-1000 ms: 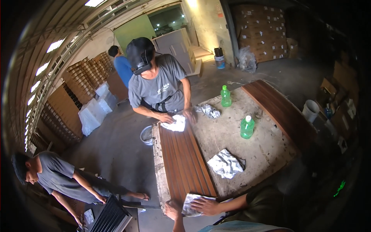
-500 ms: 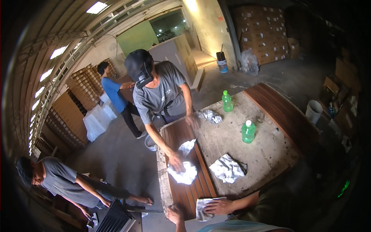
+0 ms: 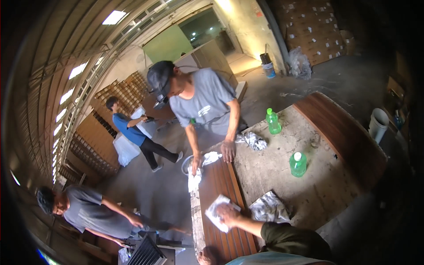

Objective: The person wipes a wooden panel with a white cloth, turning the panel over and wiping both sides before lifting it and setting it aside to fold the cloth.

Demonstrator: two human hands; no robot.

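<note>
A brown grooved board (image 3: 221, 183) lies lengthwise along the left side of the worktable (image 3: 269, 174). My right hand (image 3: 228, 214) presses a white cloth (image 3: 216, 207) onto the board's grooved face; its fingers are slightly blurred. At the bottom edge, my left hand (image 3: 204, 258) is closed on the board's near left corner, mostly cut off by the picture's edge. Across from me, a co-worker holds another white cloth (image 3: 194, 180) at the board's far left edge, the other hand resting near its far right corner. A crumpled striped cloth (image 3: 269, 207) lies right of the board.
Two green bottles (image 3: 298, 165) stand on the table, with another crumpled cloth (image 3: 255, 141) near its far edge. A second brown board (image 3: 338, 130) lies along the right side. A person (image 3: 95, 212) bends over dark slatted pieces at lower left; another in blue stands farther back.
My right hand has slid the white cloth forward and left along the board from its near end. The co-worker's cloth has moved to the board's far left edge. My view has shifted.
</note>
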